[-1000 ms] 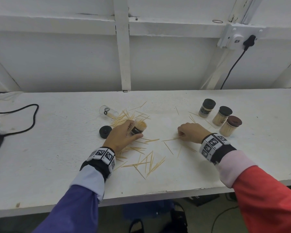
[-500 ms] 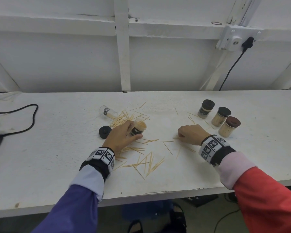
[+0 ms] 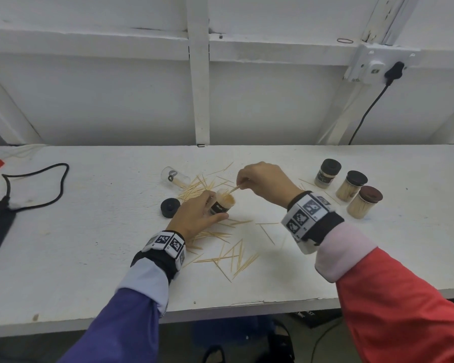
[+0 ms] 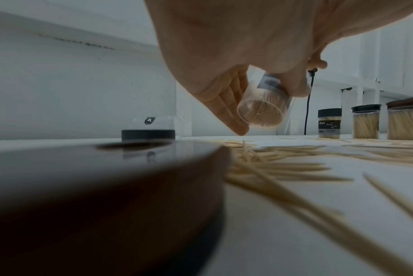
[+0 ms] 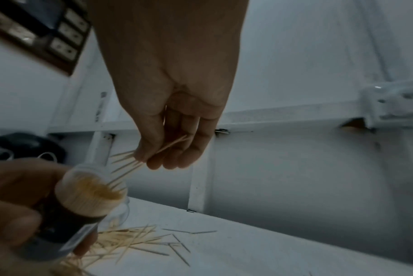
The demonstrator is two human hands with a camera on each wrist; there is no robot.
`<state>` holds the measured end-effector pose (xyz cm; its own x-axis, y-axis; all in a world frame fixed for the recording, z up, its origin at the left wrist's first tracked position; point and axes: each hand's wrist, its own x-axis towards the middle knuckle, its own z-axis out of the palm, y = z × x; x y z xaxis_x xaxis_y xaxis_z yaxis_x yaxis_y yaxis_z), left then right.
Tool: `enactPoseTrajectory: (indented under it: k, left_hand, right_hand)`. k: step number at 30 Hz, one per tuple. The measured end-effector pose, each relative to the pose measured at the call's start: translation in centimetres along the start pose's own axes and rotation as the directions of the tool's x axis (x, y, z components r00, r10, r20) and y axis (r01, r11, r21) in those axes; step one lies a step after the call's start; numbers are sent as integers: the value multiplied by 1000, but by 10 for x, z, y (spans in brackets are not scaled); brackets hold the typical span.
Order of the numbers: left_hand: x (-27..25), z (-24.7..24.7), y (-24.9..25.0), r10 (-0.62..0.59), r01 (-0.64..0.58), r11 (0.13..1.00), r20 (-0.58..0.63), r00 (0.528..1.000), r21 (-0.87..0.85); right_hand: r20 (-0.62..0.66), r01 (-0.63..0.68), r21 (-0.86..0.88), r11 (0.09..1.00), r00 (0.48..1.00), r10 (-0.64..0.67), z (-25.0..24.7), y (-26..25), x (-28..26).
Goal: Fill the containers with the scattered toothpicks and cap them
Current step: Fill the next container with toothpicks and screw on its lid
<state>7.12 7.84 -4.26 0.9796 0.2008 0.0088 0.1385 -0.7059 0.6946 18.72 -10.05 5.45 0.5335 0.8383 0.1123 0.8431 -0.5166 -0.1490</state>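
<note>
My left hand (image 3: 197, 216) grips an uncapped clear container (image 3: 222, 204) packed with toothpicks and tilts it off the table toward the right; the left wrist view shows its clear base (image 4: 260, 114). My right hand (image 3: 262, 179) hovers just above its mouth and pinches a small bunch of toothpicks (image 5: 139, 162), their tips entering the open container (image 5: 92, 188). A black cap (image 3: 170, 206) lies left of the held container. An empty clear container (image 3: 174, 176) lies on its side behind. Loose toothpicks (image 3: 228, 255) are scattered on the white table (image 3: 89, 258).
Three capped, filled containers stand at the right: one with a black cap (image 3: 327, 172), a second black-capped one (image 3: 351, 185) and a brown-capped one (image 3: 364, 201). A black cable (image 3: 37, 184) loops at the far left. A wall socket with a plug (image 3: 392, 70) is above.
My right hand left the table surface, rose and moved left with a pinch of toothpicks to the container's mouth. The left hand kept hold of the container in about the same spot.
</note>
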Motion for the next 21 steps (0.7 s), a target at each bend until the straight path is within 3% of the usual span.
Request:
enactPoseTrajectory:
  k: [6,11,16,21]
  left_hand:
    - [-2,-1,3,27,-27,999,-6,1000,-21]
    - [-1,-2,4,39,-40,999,-21,999,-37]
    - [-1,-1,0,38,-40,997,-35,999,-59]
    - [-1,-2,0,47,-51,995,-48,998,-84]
  right_hand:
    - [59,89,-28,996,994,-87,15,-21,18]
    - [12,62,229,972,998,-67,15,-20,25]
    - [-125,32,543,839,991,43,14,-12,25]
    - [-150,41,652,757,986,75,21,-14,23]
